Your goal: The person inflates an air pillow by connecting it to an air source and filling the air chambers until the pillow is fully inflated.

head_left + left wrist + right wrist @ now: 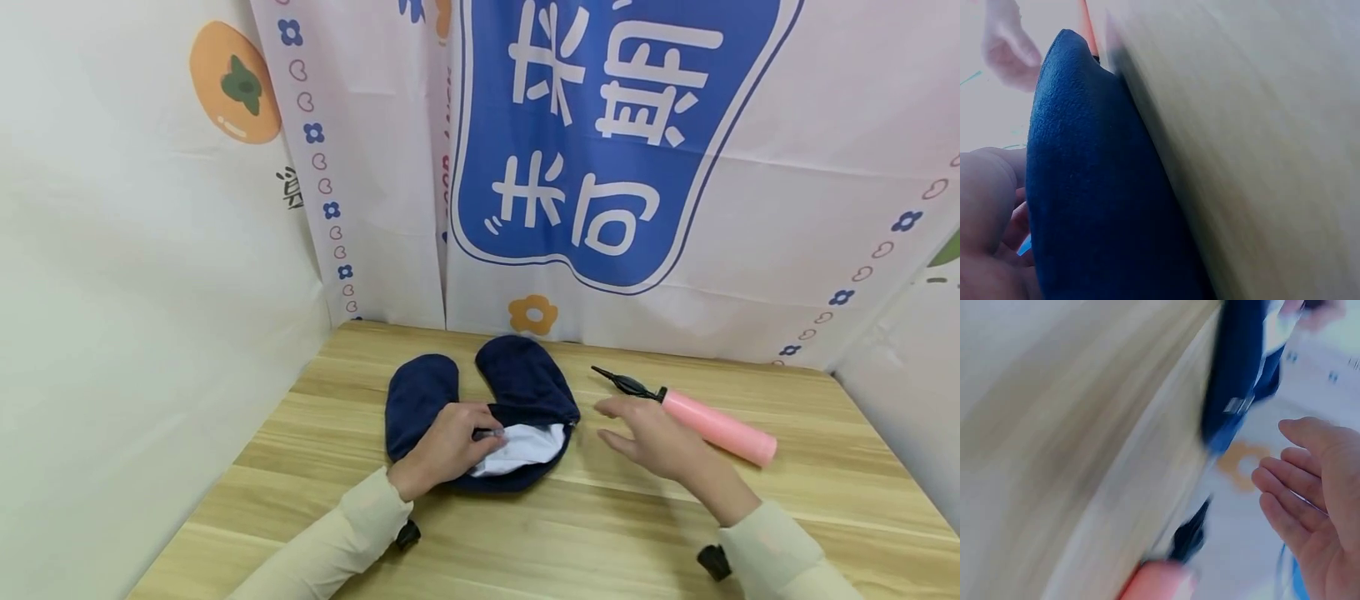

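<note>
A navy U-shaped neck pillow (pixel 423 387) lies on the table, its two arms pointing away. Its cover is unzipped along the near curve, and the white inner lining (pixel 528 446) shows through the gap. My left hand (pixel 453 437) reaches over the left part of this opening, thumb and fingers curled at a small greyish translucent piece. In the left wrist view the pillow's dark outer side (pixel 1097 169) hides most of the fingertips. Off the pillow's right end, my right hand (pixel 652 433) hovers with loosely bent fingers and holds nothing. The zip pull (pixel 1235 405) is near it.
A pink hand pump (pixel 720 425) with a black nozzle (pixel 628 385) lies just beyond my right hand. Printed cloth (pixel 375 208) hangs behind the wooden table (pixel 570 542), with a pale wall (pixel 150 333) on the left. Each wrist carries a small black camera.
</note>
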{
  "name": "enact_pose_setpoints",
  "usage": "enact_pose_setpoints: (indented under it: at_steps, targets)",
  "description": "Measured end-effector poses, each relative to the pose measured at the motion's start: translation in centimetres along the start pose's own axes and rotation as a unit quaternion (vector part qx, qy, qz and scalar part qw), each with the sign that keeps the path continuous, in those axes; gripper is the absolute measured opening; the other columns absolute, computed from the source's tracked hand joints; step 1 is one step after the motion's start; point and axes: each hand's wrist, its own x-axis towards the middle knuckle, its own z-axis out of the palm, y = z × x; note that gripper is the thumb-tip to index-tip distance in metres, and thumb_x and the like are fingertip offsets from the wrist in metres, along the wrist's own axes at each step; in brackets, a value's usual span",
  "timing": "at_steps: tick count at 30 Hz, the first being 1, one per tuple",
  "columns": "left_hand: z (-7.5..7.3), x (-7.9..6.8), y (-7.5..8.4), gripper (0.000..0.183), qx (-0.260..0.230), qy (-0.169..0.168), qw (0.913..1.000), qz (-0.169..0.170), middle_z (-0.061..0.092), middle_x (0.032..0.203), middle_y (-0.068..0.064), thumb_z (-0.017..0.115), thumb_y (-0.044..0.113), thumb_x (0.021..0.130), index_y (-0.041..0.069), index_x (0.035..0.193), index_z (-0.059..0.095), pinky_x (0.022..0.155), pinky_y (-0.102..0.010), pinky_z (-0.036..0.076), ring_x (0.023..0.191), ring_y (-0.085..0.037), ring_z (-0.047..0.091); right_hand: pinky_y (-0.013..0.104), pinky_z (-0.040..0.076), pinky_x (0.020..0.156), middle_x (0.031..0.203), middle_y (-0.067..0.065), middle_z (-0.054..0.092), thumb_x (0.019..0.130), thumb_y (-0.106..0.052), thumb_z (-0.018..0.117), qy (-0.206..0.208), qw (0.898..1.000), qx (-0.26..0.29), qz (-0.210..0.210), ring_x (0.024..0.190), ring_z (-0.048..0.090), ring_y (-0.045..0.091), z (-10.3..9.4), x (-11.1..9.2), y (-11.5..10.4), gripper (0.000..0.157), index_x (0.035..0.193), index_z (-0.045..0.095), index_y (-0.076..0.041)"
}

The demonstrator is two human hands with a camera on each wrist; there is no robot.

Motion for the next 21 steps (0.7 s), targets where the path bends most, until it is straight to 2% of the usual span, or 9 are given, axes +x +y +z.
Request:
enact_pose_setpoints:
  at_steps: [4,6,11,16,21]
  targets:
    - [-0.1,0.1,0.0,0.008,0.0,-0.005,1.0,-0.003,0.077,0.091,0.003,0.08,0.017,0.095,0.013,0.101,0.085,0.07,-0.017,0.054,0.076,-0.001,0.064,0.055,0.059,0.097,0.126,0.022,0.074,0.092,-0.013,0.081,0.007,0.999,-0.014,0.05,0.115,0.072,0.041,-1.3,-3.2,3.3,0.043,0.13,0.069,0.003]
    - [-0.1,0.1,0.0,0.008,0.001,-0.008,1.0,-0.004,0.077,0.091,0.003,0.08,0.017,0.095,0.014,0.101,0.085,0.07,-0.018,0.054,0.077,-0.002,0.065,0.059,0.057,0.098,0.127,0.024,0.073,0.089,-0.011,0.084,0.026,0.998,-0.022,0.057,0.117,0.071,0.044,-1.9,-4.6,4.7,0.047,0.131,0.068,0.003]
    - [-0.1,0.2,-0.1,0.008,0.003,-0.013,0.9999,-0.008,0.078,0.091,0.004,0.081,0.017,0.094,0.015,0.1,0.085,0.082,-0.025,0.06,0.078,-0.001,0.066,0.063,0.056,0.094,0.123,0.025,0.074,0.081,-0.007,0.088,0.065,0.994,-0.056,0.062,0.111,0.071,0.047,-3.1,-7.4,7.5,0.055,0.131,0.068,0.003]
    - [-0.1,0.3,-0.1,0.007,-0.002,-0.015,0.9999,-0.007,0.078,0.091,0.004,0.081,0.015,0.094,0.014,0.099,0.085,0.096,-0.033,0.061,0.079,0.0,0.067,0.066,0.053,0.097,0.128,0.029,0.07,0.08,-0.015,0.091,0.035,0.993,-0.063,0.091,0.115,0.067,0.051,-3.9,-9.1,9.7,0.069,0.139,0.061,0.004]
    - [-0.2,0.4,0.0,0.006,-0.008,-0.013,0.9999,-0.008,0.078,0.092,0.001,0.081,0.013,0.093,0.012,0.098,0.084,0.08,-0.025,0.059,0.081,-0.005,0.069,0.068,0.048,0.102,0.138,0.034,0.063,0.084,-0.019,0.089,-0.013,0.992,-0.036,0.123,0.123,0.062,0.056,-3.7,-10.2,11.0,0.078,0.148,0.052,0.006]
